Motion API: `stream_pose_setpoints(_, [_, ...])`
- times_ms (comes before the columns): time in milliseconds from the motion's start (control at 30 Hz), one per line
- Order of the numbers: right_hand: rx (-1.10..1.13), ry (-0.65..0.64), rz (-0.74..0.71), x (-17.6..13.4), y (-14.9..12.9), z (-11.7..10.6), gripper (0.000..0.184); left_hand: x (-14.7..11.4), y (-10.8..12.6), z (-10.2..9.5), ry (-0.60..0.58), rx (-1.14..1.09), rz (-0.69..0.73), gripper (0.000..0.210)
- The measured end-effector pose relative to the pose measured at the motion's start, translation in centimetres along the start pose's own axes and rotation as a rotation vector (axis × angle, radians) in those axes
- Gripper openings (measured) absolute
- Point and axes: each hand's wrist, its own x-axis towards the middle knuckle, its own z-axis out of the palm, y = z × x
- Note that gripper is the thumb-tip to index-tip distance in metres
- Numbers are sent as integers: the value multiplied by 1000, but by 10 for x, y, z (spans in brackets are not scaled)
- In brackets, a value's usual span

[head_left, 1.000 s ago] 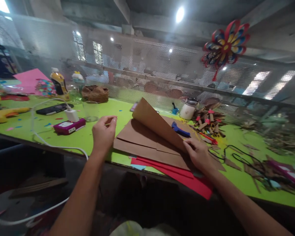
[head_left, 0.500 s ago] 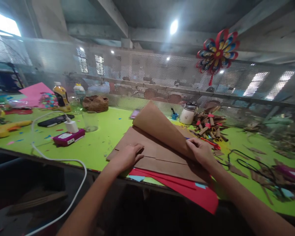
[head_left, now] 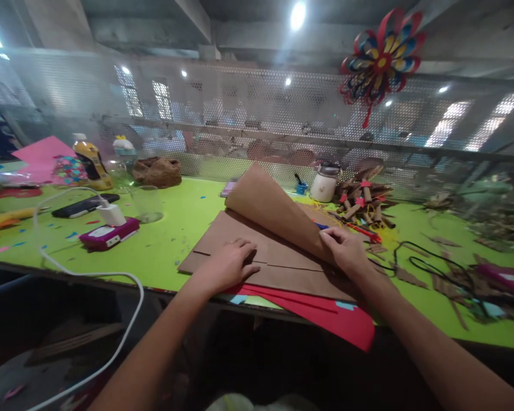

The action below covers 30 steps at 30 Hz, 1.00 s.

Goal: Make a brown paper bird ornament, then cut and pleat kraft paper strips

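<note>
A large sheet of brown kraft paper is raised and curled over, its right edge pinched in my right hand. Beneath it lies more brown paper with dark slits or edges running across it. My left hand rests flat on that lower layer, fingers stretched out and holding nothing. Sheets of red paper stick out under the brown paper and overhang the front edge of the table. Close to my right fingertips is a small blue object, partly hidden by the raised sheet.
On the green table, a purple power strip with a white plug, a phone and a clear cup stand left. A white jar, a pile of small brown rolls and a black cable lie right.
My left hand has slid slightly right over the lower brown paper, its fingers more stretched out. My right hand keeps its pinch on the raised sheet. The camera view has tilted down a little.
</note>
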Motion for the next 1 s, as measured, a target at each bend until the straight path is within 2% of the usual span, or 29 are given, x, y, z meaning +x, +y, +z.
stream_pose_setpoints(167, [0, 9, -10, -3, -10, -1, 27, 33, 20, 7, -40, -8, 155, 41])
stream_pose_setpoints(333, [-24, 33, -58, -7, -20, -3, 21, 45, 27, 19, -46, 48, 169, 28])
stream_pose_setpoints(567, [3, 35, -126, 2, -16, -5, 21, 40, 29, 21, -15, 87, 181, 26])
stream_pose_setpoints(733, [-9, -2, -92, 12, -16, -9, 21, 34, 15, 12, 22, -17, 85, 26])
stream_pose_setpoints(833, [-32, -83, -72, 14, -18, -11, 20, 22, 11, 9, 94, -149, 113, 25])
stream_pose_setpoints(933, [-65, -155, -114, 12, -25, -14, 18, 5, 21, 10, 140, -263, 184, 24])
stream_pose_setpoints(1000, [-69, -168, -190, 5, -36, -21, 17, -6, 32, 12, 127, -289, 208, 23])
